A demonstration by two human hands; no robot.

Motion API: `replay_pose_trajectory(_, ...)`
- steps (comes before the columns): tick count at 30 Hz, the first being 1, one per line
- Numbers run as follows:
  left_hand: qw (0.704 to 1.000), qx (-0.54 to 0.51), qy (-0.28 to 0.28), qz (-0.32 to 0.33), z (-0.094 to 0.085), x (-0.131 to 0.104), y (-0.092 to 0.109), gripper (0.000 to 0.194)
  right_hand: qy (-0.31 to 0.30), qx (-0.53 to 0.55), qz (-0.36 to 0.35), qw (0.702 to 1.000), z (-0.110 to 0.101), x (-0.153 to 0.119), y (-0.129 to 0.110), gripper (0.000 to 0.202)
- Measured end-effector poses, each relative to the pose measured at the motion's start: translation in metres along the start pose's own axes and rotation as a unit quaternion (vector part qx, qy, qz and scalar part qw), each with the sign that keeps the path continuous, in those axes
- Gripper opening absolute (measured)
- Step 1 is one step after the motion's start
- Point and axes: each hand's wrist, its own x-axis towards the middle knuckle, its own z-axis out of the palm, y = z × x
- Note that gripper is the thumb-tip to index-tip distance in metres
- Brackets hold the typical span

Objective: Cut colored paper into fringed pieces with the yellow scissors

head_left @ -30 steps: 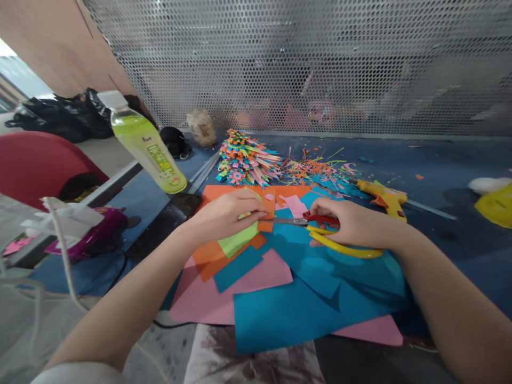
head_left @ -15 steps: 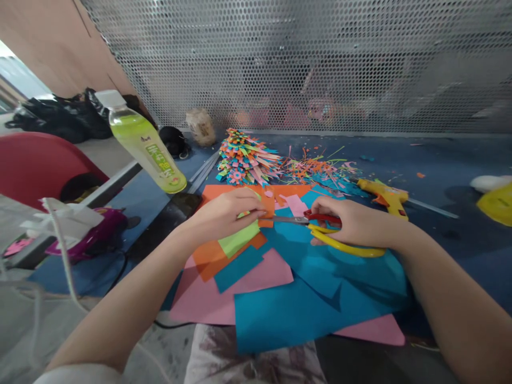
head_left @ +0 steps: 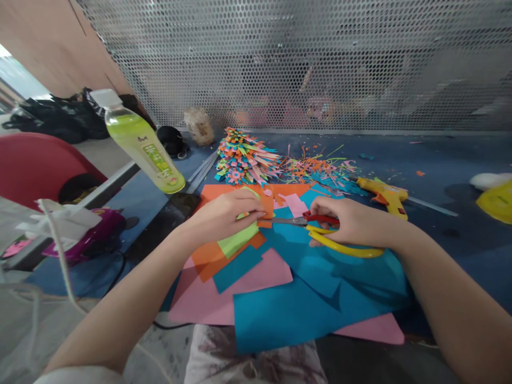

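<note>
My right hand point(head_left: 348, 221) is closed around the red and yellow handles of a pair of scissors point(head_left: 298, 221). Their blades point left, with the tips at the fingers of my left hand point(head_left: 230, 213). Those fingers are pinched on what looks like a small orange piece of paper, mostly hidden by the fingertips. Beneath both hands lie overlapping coloured sheets: a large blue sheet point(head_left: 288, 314), a pink sheet point(head_left: 200, 304), an orange sheet point(head_left: 202, 261) and a light green piece point(head_left: 240, 238). A small pink piece point(head_left: 296, 205) rests near the blades.
Behind the sheets stands a cone of folded paper strips point(head_left: 244, 160), beside a heap of paper scraps point(head_left: 320, 169). A yellow glue gun point(head_left: 386, 194) lies right. To the left are a drink bottle point(head_left: 144, 146), clear glue sticks point(head_left: 202, 170) and a purple device point(head_left: 86, 232). Perforated metal point(head_left: 280, 64) closes the back.
The view has shifted very slightly. Both hands and the scissors stay in nearly the same place, with the blades still at the left fingertips.
</note>
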Motion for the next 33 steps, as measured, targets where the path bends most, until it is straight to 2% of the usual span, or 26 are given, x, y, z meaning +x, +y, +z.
replay_pose_trajectory(6, 0.999, 0.015, 0.027, 0.022, 0.000, 0.001, 0.000, 0.017, -0.006, 0.009, 0.010, 1.000, 0.001, 0.002, 0.000, 0.041)
replay_pose_trajectory(12, 0.999, -0.017, 0.040, 0.006, 0.000, 0.001, 0.001, 0.017, 0.004, 0.004, -0.003, 1.000, 0.002, 0.002, -0.002, 0.041)
replay_pose_trajectory(14, 0.998, -0.044, 0.050, -0.019, 0.000, 0.001, 0.002, 0.018, 0.015, -0.005, -0.007, 1.000, 0.002, 0.003, -0.002, 0.042)
replay_pose_trajectory(17, 0.986, -0.103, 0.081, -0.099, 0.001, 0.001, 0.003, 0.017, 0.013, -0.009, -0.007, 1.000, 0.002, 0.004, -0.002, 0.043)
replay_pose_trajectory(20, 0.949, -0.193, 0.149, -0.198, 0.003, 0.002, 0.000, 0.015, 0.013, -0.003, 0.014, 1.000, 0.002, 0.005, 0.000, 0.046)
replay_pose_trajectory(25, 0.838, -0.368, 0.269, -0.299, 0.009, 0.004, -0.010, 0.016, 0.066, 0.103, 0.020, 0.992, 0.007, 0.006, 0.001, 0.034)
replay_pose_trajectory(28, 0.796, -0.427, 0.283, -0.323, 0.012, 0.006, -0.007, 0.020, 0.056, 0.162, 0.018, 0.985, 0.015, 0.006, -0.005, 0.029)
replay_pose_trajectory(31, 0.773, -0.475, 0.275, -0.318, 0.013, 0.010, 0.002, 0.023, 0.044, 0.181, -0.001, 0.982, 0.026, 0.006, -0.014, 0.030)
replay_pose_trajectory(33, 0.758, -0.494, 0.284, -0.316, 0.012, 0.012, 0.008, 0.023, 0.064, 0.189, 0.002, 0.980, 0.034, 0.007, -0.020, 0.035)
